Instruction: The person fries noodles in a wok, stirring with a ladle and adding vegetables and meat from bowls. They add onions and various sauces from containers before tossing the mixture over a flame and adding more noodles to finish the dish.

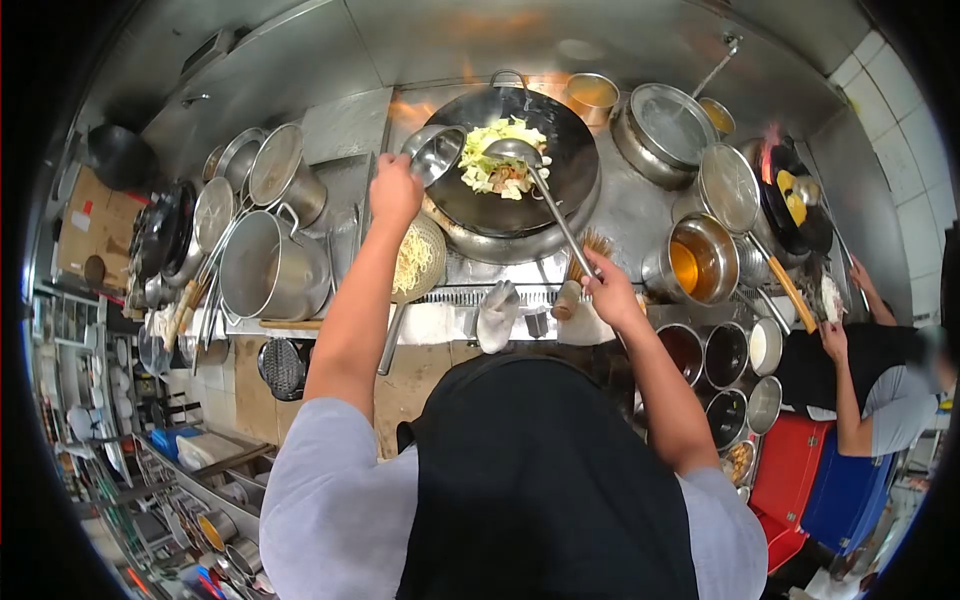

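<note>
My left hand is closed on the rim of a steel bowl, tilted at the left side of the wok. In the large black wok lies chopped cabbage with some brownish pieces among it. My right hand grips the handle of a long ladle, whose head rests over the cabbage. Below my left forearm's inner side, a perforated skimmer carries pale noodles. A bamboo wok brush stands beside my right hand.
A deep pot and several strainers stand to the left. On the right are a pot of amber liquid, a mesh strainer and several seasoning containers. A co-worker's hands work at another wok with flames behind it.
</note>
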Motion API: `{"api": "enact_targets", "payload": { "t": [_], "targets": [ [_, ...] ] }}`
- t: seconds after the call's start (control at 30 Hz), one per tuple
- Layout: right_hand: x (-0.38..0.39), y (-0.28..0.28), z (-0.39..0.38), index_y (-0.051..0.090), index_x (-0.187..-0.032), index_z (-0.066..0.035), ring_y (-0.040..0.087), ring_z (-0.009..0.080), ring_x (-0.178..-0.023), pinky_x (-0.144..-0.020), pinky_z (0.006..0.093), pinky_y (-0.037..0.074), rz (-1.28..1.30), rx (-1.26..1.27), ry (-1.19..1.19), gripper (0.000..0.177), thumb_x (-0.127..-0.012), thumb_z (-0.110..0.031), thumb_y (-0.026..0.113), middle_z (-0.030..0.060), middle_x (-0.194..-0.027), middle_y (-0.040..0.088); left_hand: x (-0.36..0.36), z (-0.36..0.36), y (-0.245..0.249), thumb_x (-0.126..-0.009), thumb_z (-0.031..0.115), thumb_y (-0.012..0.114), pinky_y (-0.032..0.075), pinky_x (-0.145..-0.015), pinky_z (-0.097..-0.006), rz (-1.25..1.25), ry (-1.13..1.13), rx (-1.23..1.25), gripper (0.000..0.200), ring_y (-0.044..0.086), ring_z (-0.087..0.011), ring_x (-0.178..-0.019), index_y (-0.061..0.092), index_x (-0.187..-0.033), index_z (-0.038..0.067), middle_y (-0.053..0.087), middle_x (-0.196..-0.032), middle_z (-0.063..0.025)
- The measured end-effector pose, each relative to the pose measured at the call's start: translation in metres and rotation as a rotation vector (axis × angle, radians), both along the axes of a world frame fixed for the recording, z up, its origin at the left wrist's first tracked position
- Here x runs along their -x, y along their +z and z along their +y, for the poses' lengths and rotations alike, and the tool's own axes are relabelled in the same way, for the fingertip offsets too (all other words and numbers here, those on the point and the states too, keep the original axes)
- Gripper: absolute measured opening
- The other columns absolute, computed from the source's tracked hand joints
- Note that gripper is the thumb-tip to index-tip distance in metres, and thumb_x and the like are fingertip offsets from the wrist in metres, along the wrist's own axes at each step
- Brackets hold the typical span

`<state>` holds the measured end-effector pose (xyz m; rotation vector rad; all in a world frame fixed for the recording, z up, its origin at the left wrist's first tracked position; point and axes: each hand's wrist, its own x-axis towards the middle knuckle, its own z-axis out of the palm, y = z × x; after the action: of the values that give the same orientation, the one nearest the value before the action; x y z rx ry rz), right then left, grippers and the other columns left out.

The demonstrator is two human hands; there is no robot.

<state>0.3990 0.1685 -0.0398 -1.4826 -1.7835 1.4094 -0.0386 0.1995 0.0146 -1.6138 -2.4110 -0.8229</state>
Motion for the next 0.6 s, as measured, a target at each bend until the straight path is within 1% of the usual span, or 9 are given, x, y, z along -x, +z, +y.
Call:
{"api": "enact_targets", "payload": {
  "t": [0.03, 0.13, 0.23, 0.3, 0.37, 0.4, 0.47, 0.53, 0.6],
  "targets": [
    [0.003, 0.015, 0.002, 0.054, -0.158, -0.007, 0.07, 0.022, -0.112, -0.101, 0.0325, 0.052, 0.0, -0.006, 0.014, 0.055, -0.103, -0.003, 0.062, 0.0194, -0.142, 0.069, -0.003, -0.01, 0.013, -0.087, 0.014, 0.066, 0.057, -0.088, -0.0568, -0.023, 0.034, -0.01, 0.025, 0.07, -0.0479, -0.102, 0.071, -0.111, 0.006, 0.065, -0.131, -0.0199],
    [-0.004, 0.039, -0.028, 0.054, -0.157, -0.006, 0.061, 0.0316, -0.141, -0.115, 0.0349, 0.046, 0.082, -0.217, 0.025, 0.055, -0.103, 0.0, 0.059, 0.0219, -0.151, 0.063, -0.002, -0.055, 0.03, -0.085, 0.009, 0.065, 0.057, -0.091, -0.0547, -0.026, 0.046, -0.183, 0.022, 0.069, -0.0483, -0.097, 0.069, -0.106, 0.002, 0.068, -0.117, -0.0231],
    [-0.012, 0.038, -0.046, 0.054, -0.156, -0.004, 0.06, 0.0313, -0.143, -0.117, 0.0353, 0.045, 0.103, -0.256, 0.037, 0.054, -0.103, 0.0, 0.059, 0.0215, -0.152, 0.063, 0.001, -0.094, 0.018, -0.084, 0.007, 0.066, 0.059, -0.085, -0.05, -0.057, 0.11, -0.224, 0.02, 0.071, -0.044, -0.088, 0.069, -0.103, 0.0, 0.069, -0.107, -0.0212],
    [-0.006, 0.027, -0.033, 0.055, -0.155, -0.004, 0.067, 0.0288, -0.133, -0.112, 0.0351, 0.049, 0.018, -0.207, 0.037, 0.054, -0.102, 0.001, 0.059, 0.0209, -0.146, 0.067, -0.002, -0.116, 0.002, -0.085, 0.006, 0.066, 0.06, -0.079, -0.0465, -0.099, 0.146, -0.152, 0.017, 0.072, -0.0393, -0.083, 0.068, -0.1, -0.001, 0.07, -0.1, -0.0193],
    [-0.001, -0.001, -0.004, 0.055, -0.156, -0.004, 0.071, 0.024, -0.115, -0.102, 0.0335, 0.053, -0.065, -0.047, 0.102, 0.054, -0.102, 0.002, 0.06, 0.0207, -0.135, 0.073, -0.011, -0.132, -0.02, -0.09, 0.004, 0.066, 0.061, -0.066, -0.0366, -0.969, 0.18, -0.148, 0.011, 0.072, -0.0245, -0.077, 0.067, -0.1, -0.002, 0.072, -0.095, -0.0124],
    [0.0, -0.019, 0.005, 0.056, -0.156, -0.006, 0.068, 0.0177, -0.094, -0.09, 0.0311, 0.054, 0.07, -0.006, 0.046, 0.055, -0.102, 0.003, 0.061, 0.0165, -0.121, 0.076, -0.019, -0.139, -0.025, -0.09, 0.004, 0.066, 0.061, -0.066, -0.0366, -0.975, 0.169, -0.153, 0.011, 0.072, -0.0245, -0.077, 0.067, -0.1, -0.002, 0.072, -0.095, -0.0124],
    [0.005, -0.006, 0.0, 0.057, -0.155, -0.006, 0.066, 0.0152, -0.09, -0.087, 0.0302, 0.054, 0.102, 0.023, -0.017, 0.054, -0.102, 0.002, 0.061, 0.0133, -0.115, 0.075, -0.041, -0.159, -0.034, -0.096, 0.002, 0.064, 0.06, -0.059, -0.0291, -1.283, 0.181, -0.204, 0.007, 0.071, -0.0149, -0.075, 0.067, -0.101, -0.001, 0.072, -0.097, -0.0095],
    [0.013, 0.018, -0.019, 0.057, -0.156, -0.008, 0.058, 0.0094, -0.073, -0.072, 0.0266, 0.052, 0.186, -0.007, -0.125, 0.053, -0.104, 0.001, 0.06, 0.0057, -0.096, 0.069, -0.061, -0.178, -0.04, -0.098, 0.001, 0.062, 0.062, -0.063, -0.0291, -1.357, 0.154, -0.204, 0.009, 0.071, -0.0155, -0.073, 0.065, -0.106, -0.002, 0.072, -0.097, -0.0105],
    [0.019, 0.011, -0.014, 0.057, -0.156, -0.01, 0.056, 0.0097, -0.068, -0.064, 0.0269, 0.049, 0.192, 0.063, -0.151, 0.053, -0.105, 0.0, 0.059, 0.0053, -0.091, 0.066, -0.076, -0.193, -0.047, -0.098, 0.002, 0.063, 0.062, -0.063, -0.0291, -1.422, 0.15, -0.195, 0.009, 0.071, -0.016, -0.072, 0.064, -0.107, -0.002, 0.072, -0.096, -0.0112]
  ]
}}
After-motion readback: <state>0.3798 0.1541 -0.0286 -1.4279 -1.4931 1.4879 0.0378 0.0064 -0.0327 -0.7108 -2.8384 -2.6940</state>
